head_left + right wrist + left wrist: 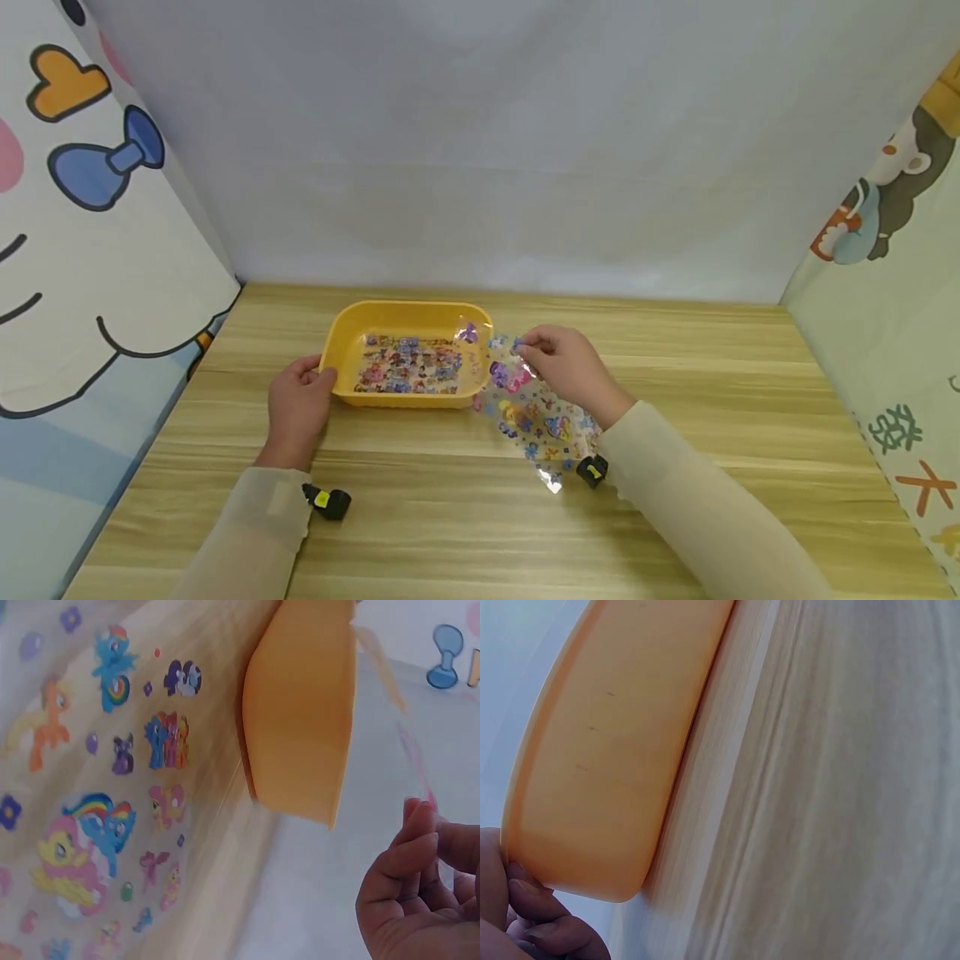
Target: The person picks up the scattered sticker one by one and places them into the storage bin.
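Observation:
A yellow plastic tray [405, 401] sits on the table, with several colourful clear sticker sheets [408, 367] lying inside. My left hand [296, 408] holds its left end at the rim, thumb on the near side; the left wrist view catches only some fingers at the tray's corner. To the tray's right, my right hand [567, 368] pinches the upper edge of a transparent sticker sheet [517, 417] between thumb and fingers. Cartoon ponies, flowers and dots cover this sheet [82, 847]. It slants down toward the right wrist, and its upper left corner overlaps the tray's right end.
Both wrists wear a small black camera, one at the left sleeve [330, 502] and one at the right [592, 471]. The wooden table [450, 533] ends at a pale backdrop [510, 167]. Printed cartoon panels stand along the left and right sides.

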Demonstrator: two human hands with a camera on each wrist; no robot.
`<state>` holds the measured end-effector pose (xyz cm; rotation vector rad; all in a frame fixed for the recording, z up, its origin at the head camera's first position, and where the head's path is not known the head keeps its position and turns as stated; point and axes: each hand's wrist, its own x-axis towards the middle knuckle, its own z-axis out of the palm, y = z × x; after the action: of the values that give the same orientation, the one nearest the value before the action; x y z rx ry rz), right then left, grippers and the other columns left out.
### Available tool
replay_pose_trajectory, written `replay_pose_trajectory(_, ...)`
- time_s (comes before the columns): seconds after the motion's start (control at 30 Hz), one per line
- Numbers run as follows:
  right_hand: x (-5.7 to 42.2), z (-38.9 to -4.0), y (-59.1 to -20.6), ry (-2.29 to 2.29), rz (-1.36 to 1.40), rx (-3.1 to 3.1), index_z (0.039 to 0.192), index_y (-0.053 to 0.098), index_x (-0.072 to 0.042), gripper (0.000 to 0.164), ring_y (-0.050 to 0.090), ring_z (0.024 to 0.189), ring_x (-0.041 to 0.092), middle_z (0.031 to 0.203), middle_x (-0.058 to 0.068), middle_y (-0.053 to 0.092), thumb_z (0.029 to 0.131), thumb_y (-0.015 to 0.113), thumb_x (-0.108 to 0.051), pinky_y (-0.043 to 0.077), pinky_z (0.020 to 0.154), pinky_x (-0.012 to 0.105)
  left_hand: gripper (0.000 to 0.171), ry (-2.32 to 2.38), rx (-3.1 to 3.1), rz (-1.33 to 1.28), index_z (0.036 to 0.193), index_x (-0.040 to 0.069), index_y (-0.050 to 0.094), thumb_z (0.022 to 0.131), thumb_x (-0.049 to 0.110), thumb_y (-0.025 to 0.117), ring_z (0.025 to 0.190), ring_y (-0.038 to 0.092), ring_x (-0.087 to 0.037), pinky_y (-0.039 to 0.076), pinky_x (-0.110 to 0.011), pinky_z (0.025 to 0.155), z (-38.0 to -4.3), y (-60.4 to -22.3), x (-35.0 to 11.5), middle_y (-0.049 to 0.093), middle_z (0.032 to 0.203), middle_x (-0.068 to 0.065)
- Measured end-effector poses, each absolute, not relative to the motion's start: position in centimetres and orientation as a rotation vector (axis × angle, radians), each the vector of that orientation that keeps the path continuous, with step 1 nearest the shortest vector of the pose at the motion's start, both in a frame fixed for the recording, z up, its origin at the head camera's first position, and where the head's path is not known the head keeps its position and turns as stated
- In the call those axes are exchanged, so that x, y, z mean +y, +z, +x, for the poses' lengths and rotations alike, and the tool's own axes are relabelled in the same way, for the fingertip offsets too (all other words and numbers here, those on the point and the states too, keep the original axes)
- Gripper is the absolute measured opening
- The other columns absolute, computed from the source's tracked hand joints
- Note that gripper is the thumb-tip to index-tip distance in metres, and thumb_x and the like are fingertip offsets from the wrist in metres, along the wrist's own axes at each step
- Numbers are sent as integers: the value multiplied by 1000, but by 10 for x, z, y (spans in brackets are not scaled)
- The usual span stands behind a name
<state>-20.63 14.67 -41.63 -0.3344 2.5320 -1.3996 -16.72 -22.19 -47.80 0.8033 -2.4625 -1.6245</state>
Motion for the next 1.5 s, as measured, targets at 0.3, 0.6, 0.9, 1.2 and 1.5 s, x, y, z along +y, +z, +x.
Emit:
replay_pose_trajectory(0.3,125,-226,-405,-1287,-445,2593,112,72,-12,19,63,82,28,97,2,71,107,59,-24,49,67,37,48,-1627,-2476,796,144,8,58,101,30,57,78,51,-19,44,-26,59,-167,-477,-223,57,97,-8)
replay_pose_trajectory(0.6,104,-248,-406,-1291,-423,2592,112,70,-10,20,65,87,29,96,3,69,108,57,-24,50,67,36,49,-1625,-2476,810,145,8,57,102,30,57,78,51,-19,44,-25,60,-165,-476,-223,57,98,-8)
replay_pose_trajectory(0.9,94,-266,-404,-1224,-413,2678,114,69,-7,18,65,86,23,98,5,68,107,56,-19,52,69,37,50,-1637,-2473,821,147,8,55,102,30,57,80,53,-18,45,-25,61,-166,-477,-222,58,101,-8)
replay_pose_trajectory(1.2,69,-270,-405,-1167,-420,2693,112,70,-8,17,63,81,19,94,3,67,107,58,-19,51,69,35,47,-1642,-2444,813,143,6,58,101,26,58,74,51,-15,43,-24,58,-169,-474,-224,57,92,-5)
replay_pose_trajectory(1.5,42,-258,-408,-1087,-493,2645,116,71,-9,22,61,76,17,92,2,67,108,55,-22,50,64,32,47,-1624,-2456,787,142,5,59,100,26,58,73,51,-16,43,-24,58,-168,-476,-222,57,90,-5)
